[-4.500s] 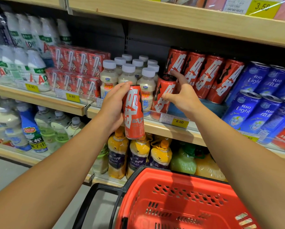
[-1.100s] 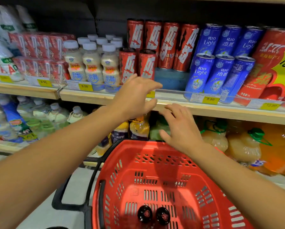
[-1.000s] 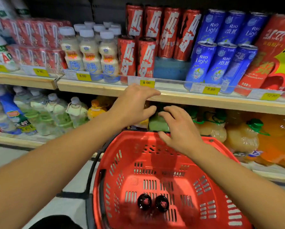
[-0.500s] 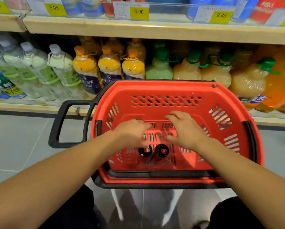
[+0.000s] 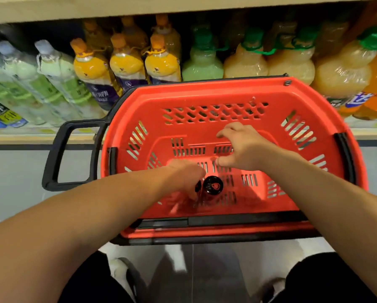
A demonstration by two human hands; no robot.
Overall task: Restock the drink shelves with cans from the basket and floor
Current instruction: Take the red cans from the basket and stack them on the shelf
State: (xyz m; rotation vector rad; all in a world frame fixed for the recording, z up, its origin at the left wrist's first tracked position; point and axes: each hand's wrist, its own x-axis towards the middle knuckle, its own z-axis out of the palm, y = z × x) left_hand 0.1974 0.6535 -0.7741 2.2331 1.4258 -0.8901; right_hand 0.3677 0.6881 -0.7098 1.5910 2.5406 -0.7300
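**Kid:** Two tall red metal cans with dark round tops [image 5: 212,186] stood close together on the bottom of the red plastic basket with slotted walls [image 5: 213,95]. Was the job nearly done?

**Grown-up:** I think it was not done. Those two cans were not on a shelf yet. I saw no other cans in the basket. I could not see the can shelf, so I cannot say how full it was. I saw no cans on the grey floor [image 5: 15,189] either.

**Kid:** What did the hands do?

**Grown-up:** Both arms reached down into the basket. The left hand [image 5: 184,177] was low, with its fingers bent down round the left can, which it mostly hid. I think it was grabbing that can, but the picture was blurry there. The right hand [image 5: 241,147] was higher up, above the basket bottom, with loosely bent fingers. It held nothing.
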